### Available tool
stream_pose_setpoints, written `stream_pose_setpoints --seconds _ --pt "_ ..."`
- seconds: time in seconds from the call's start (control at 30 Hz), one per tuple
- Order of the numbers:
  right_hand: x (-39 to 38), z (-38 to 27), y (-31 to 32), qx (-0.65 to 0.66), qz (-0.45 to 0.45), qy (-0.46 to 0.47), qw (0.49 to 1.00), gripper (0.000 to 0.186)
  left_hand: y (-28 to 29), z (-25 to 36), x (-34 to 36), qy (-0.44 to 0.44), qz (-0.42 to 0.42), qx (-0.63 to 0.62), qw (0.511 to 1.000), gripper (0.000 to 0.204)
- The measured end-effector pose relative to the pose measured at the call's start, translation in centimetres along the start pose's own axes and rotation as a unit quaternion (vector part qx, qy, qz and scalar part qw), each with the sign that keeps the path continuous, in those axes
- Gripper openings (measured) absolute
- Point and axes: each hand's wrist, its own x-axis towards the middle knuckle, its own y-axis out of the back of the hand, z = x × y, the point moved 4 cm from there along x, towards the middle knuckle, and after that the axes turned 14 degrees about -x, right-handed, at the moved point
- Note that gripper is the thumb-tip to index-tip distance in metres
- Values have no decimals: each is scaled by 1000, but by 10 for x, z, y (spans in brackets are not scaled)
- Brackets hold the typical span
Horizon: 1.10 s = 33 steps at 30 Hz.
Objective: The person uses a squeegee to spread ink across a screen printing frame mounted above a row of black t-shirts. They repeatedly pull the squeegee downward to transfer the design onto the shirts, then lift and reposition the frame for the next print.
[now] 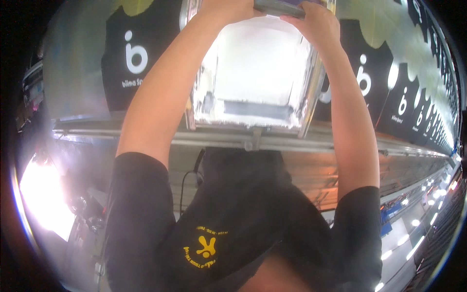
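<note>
Both of my hands are at the top edge of the view, gripping a long, dark grey squeegee across the far part of a printing screen frame. My left hand is closed at its left part, partly cut off by the edge, and my right hand is closed around its right part. The screen below is covered in white ink, with smeared inner borders and a greyer band along its near side.
Black fabric pieces with white printed marks lie along the long table on both sides, receding to the right. A metal rail runs along the near edge, with a bracket under the screen. A bright glare is at lower left.
</note>
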Motion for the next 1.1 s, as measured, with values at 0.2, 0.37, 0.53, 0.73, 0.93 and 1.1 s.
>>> stream_pose_setpoints --seconds 0.2,0.37,0.53,0.73,0.93,1.1 --pt "-143 -18 -63 -22 170 88 981 40 -81 22 -137 34 -36 -47 998 38" --pt "-242 -44 -72 58 144 109 982 44 -125 45 -244 -2 43 -70 997 40" --pt "-289 -53 -75 74 93 134 984 44 -129 71 -301 -22 79 -83 993 49" --pt "-249 -34 -22 96 41 132 986 36 -59 71 -236 14 -151 -101 983 39" --pt "-57 8 8 45 15 27 999 60 -16 1 -35 -48 -95 -16 994 62" --pt "40 35 8 137 -29 -42 989 71 19 -11 49 -41 -7 -46 998 49"
